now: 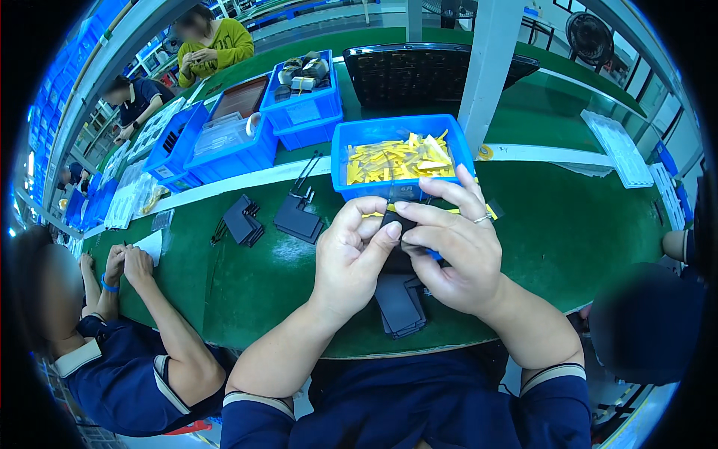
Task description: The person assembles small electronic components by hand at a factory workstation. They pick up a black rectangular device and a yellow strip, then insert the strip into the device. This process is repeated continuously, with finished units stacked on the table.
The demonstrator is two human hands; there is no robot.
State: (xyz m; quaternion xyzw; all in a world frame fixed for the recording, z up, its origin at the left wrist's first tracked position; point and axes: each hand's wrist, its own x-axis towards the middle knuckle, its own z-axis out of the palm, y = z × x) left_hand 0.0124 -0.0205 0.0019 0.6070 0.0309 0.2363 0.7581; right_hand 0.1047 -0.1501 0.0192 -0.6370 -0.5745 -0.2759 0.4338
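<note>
Closest of all are the two bare hands, raised over the green table and drawn together at a small black piece. The left hand pinches it with the thumb against its face; the right hand, a ring on one finger, meets it from the other side, fingers bent inward, a couple lifted higher, though I can't tell how firmly they grip. Just below them lies a stack of dark L-shaped parts, and two more dark piles, one farther left than the other, sit on the tabletop. Beyond the fingers stands a blue bin filled with yellow strips. At the left, a co-worker in navy leans toward a white sheet.
</note>
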